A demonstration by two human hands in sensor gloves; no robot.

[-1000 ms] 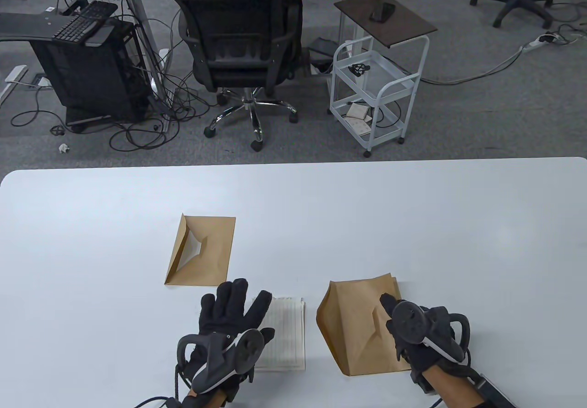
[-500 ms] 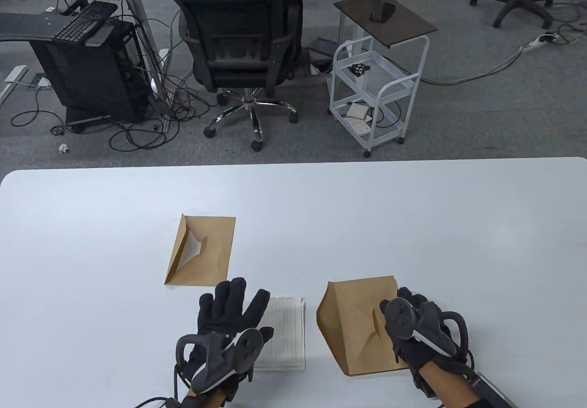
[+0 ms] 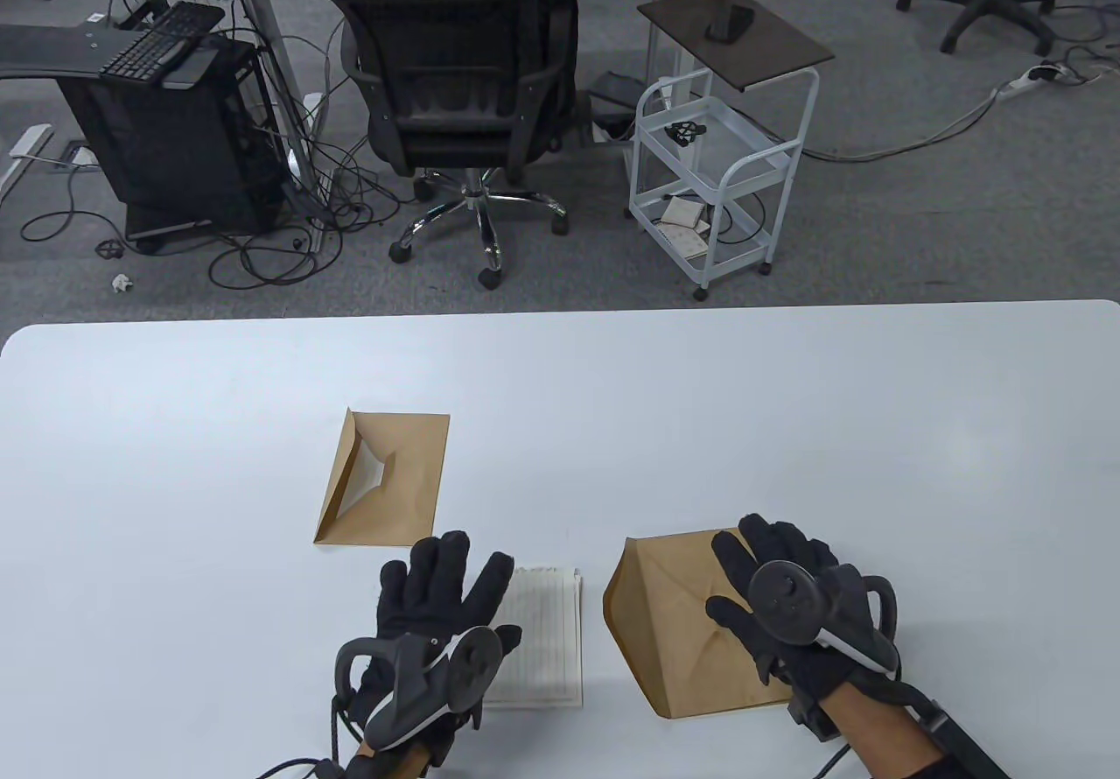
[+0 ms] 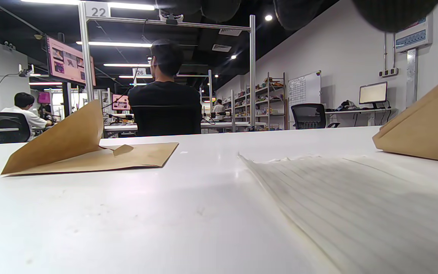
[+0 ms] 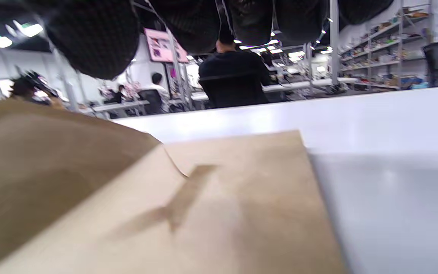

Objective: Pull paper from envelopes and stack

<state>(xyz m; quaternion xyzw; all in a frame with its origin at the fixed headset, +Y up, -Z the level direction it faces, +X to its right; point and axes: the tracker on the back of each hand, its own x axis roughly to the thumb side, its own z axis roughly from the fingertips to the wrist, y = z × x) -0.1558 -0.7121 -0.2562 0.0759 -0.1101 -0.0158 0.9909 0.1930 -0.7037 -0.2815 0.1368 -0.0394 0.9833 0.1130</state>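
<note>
A brown envelope (image 3: 385, 480) with its flap raised lies left of centre; it shows in the left wrist view (image 4: 89, 152). A lined paper sheet (image 3: 542, 639) lies flat in front, also in the left wrist view (image 4: 356, 205). My left hand (image 3: 442, 591) rests flat with spread fingers on the sheet's left part. A second brown envelope (image 3: 674, 613), flap up at its left, lies to the right, also in the right wrist view (image 5: 222, 213). My right hand (image 3: 770, 564) lies open with spread fingers over that envelope's right side.
The white table (image 3: 787, 411) carries only these items. Beyond its far edge stand an office chair (image 3: 455, 87) and a white trolley (image 3: 717, 166) on the floor.
My right hand went from curled over the right envelope to open with fingers spread, and shifted slightly forward. The envelope's right edge settled flatter. My left hand stayed still.
</note>
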